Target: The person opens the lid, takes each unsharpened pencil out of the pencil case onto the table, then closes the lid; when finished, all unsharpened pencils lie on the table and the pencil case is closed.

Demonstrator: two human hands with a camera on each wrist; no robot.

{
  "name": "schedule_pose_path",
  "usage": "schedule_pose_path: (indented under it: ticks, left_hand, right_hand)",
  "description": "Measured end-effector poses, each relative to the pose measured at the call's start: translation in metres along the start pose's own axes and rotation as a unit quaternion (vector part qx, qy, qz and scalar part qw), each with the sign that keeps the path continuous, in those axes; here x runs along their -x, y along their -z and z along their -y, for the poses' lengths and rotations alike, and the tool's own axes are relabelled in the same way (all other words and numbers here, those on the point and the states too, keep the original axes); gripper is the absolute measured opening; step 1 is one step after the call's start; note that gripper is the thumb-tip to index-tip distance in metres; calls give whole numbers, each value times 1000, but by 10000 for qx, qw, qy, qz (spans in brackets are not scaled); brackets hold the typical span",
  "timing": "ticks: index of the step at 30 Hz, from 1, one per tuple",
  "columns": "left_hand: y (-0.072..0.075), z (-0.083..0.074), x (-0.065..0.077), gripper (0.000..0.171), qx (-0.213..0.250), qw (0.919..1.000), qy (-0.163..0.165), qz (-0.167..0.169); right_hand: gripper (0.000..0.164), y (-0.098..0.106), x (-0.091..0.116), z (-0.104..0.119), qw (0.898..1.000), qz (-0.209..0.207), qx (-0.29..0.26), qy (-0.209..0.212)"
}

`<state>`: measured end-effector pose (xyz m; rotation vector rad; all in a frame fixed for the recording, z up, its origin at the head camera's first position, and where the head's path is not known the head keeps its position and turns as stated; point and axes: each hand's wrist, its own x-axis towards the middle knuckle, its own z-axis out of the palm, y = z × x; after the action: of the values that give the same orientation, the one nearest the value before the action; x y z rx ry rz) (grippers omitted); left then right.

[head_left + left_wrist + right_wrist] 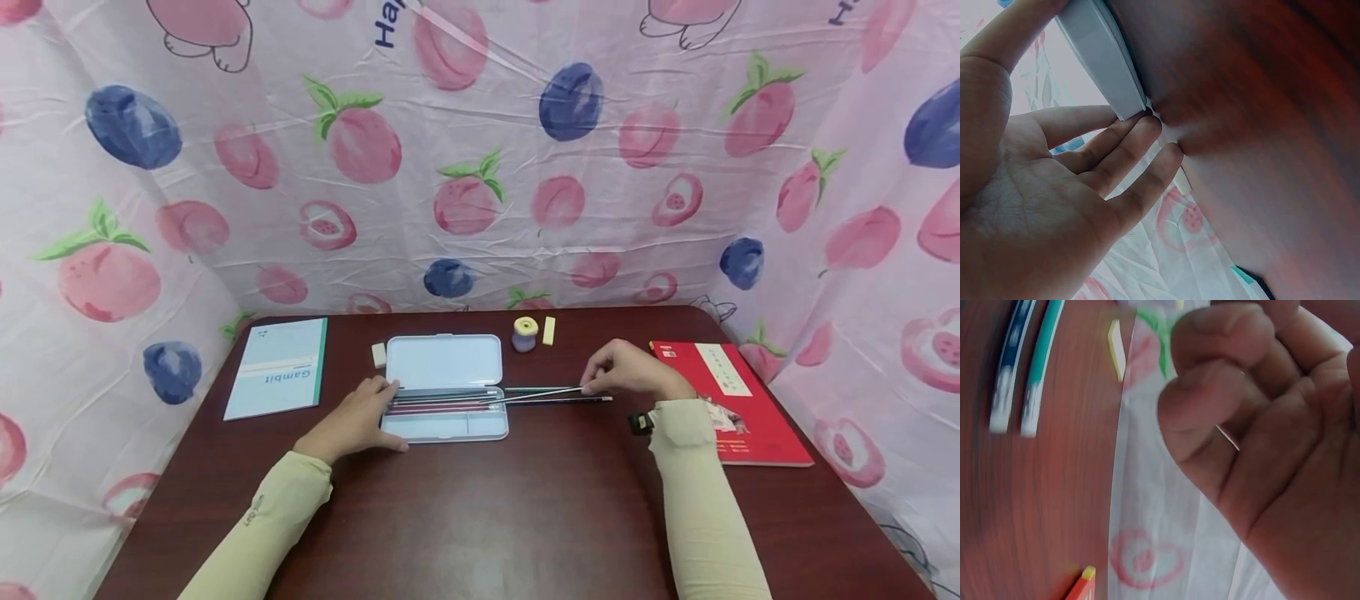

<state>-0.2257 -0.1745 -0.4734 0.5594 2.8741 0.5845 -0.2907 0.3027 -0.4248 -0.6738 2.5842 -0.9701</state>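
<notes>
A pale blue pencil case (487,426) lies unfolded, its lid (444,360) tipped back behind it. Several dark and red pencils (442,408) fill its rear part. My left hand (358,421) holds the case's left end, thumb at the front edge and fingers at the side and back; the left wrist view shows the case end (1107,69) between them. At the right, my right hand (628,368) pinches the end of a slim pencil (543,394), which slants over the case. Beneath it, a green pencil (1041,369) and a dark blue pencil (1010,362) stick out rightward.
A white eraser (378,356) lies left of the lid. Behind the case stand a yellow and purple pencil sharpener (525,333) and a yellow strip (549,331). A light blue notebook (277,371) lies at left, a red book (750,417) at right. A patterned curtain (480,242) encloses the table.
</notes>
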Motion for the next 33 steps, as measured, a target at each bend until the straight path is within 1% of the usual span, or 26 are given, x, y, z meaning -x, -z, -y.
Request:
schedule_pose_path:
  ticks: [5,11,19,26,33]
  left_hand:
    - [-1,1,0,110,-5,10000,-18,-10]
    - [-2,1,0,111,28,10000,-39,-19]
    - [-1,-1,0,110,12,10000,-34,-16]
    - [-1,0,1,111,-42,10000,-61,-21]
    - [0,0,1,110,-30,10000,-34,-10]
  right_hand:
    - [5,10,14,-14,9992,97,-218,-306]
    - [7,15,23,-21,9987,172,-306,-367]
    - [11,16,28,-27,9980,247,-297,-492]
    - [13,18,32,-30,9959,286,-340,-791]
    - [15,12,27,-25,9919,466,-440,-1095]
